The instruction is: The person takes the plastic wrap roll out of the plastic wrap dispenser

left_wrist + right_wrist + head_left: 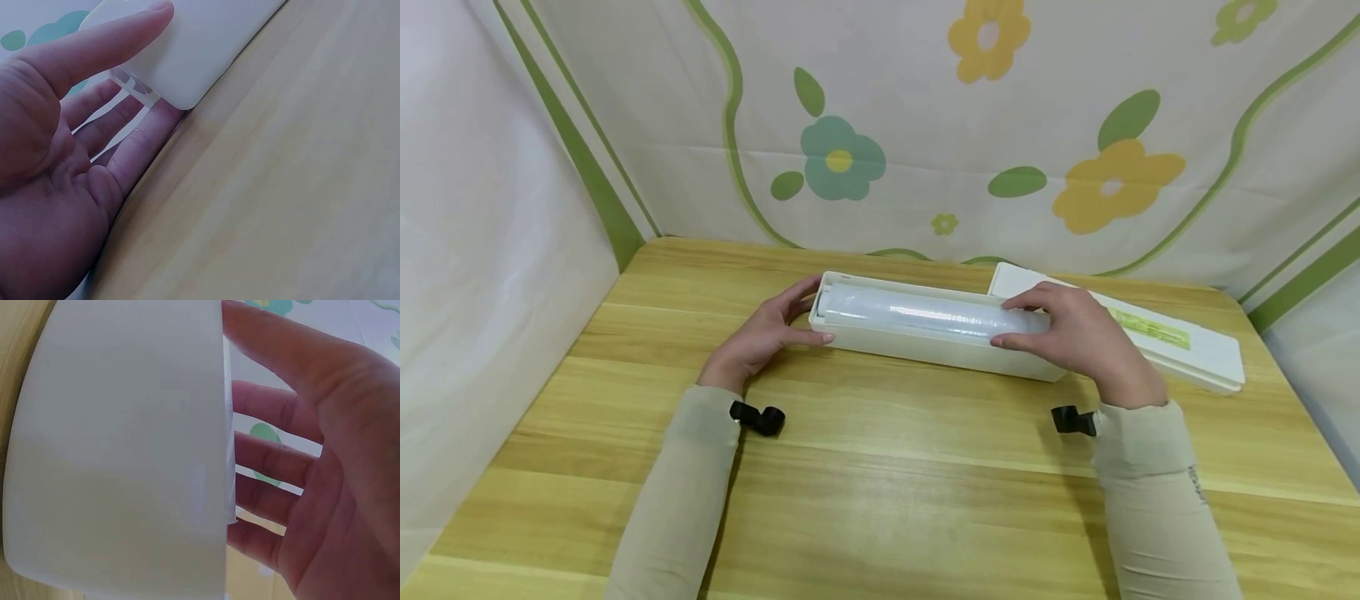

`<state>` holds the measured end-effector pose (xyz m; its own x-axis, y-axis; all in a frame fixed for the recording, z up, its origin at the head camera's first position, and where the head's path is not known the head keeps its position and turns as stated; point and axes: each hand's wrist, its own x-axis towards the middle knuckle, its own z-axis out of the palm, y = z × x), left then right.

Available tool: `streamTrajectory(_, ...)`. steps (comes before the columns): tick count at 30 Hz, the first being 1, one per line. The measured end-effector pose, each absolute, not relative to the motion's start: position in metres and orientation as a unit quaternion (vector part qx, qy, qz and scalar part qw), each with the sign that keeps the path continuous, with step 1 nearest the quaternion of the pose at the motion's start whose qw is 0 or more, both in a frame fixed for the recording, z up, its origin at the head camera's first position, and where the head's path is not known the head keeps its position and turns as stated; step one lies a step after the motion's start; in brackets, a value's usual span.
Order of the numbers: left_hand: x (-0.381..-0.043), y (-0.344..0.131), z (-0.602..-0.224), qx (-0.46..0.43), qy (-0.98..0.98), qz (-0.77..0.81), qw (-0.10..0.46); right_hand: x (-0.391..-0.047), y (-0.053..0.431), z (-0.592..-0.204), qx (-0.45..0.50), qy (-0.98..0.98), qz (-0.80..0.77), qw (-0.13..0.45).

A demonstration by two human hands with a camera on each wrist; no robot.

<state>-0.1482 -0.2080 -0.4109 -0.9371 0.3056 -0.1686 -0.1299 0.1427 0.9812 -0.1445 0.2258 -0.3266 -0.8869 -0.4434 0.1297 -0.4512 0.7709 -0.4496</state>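
A long white box (887,340), its top off, lies near the back of the wooden table. Inside it is a roll of cling film (917,312), clear and shiny, running most of the box's length. My left hand (767,329) holds the box's left end, thumb along the front wall and fingers round the end and back. Over the right end, my right hand (1075,329) grips the film roll between the thumb on the near side and the fingers on the far side. In the right wrist view, the box's front wall (119,450) hides most of the roll.
Behind and to the right of the box lies a flat white lid (1210,354) with a yellow-green label (1150,327). The flowered curtain (925,142) hangs along the table's back edge. Bare wood table (895,500) spreads in front of the box.
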Motion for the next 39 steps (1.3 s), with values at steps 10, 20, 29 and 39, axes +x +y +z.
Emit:
streamTrajectory(10, -0.15, -0.207, -0.411, 0.06, 0.737, 0.653, 0.16, -0.143, 0.221, -0.327, 0.223, -0.948, 0.226, 0.015)
streamTrajectory(20, -0.15, -0.205, -0.409, 0.058, 0.737, 0.654, 0.16, -0.143, 0.221, -0.327, 0.209, -0.959, 0.189, -0.012)
streamTrajectory(29, -0.15, -0.206, -0.41, 0.047, 0.74, 0.651, 0.163, -0.146, 0.212, -0.329, 0.207, -0.967, 0.148, -0.02)
streamTrajectory(39, -0.148, -0.205, -0.409, 0.043, 0.743, 0.647, 0.165, -0.148, 0.211, -0.331, 0.186, -0.969, 0.156, -0.054)
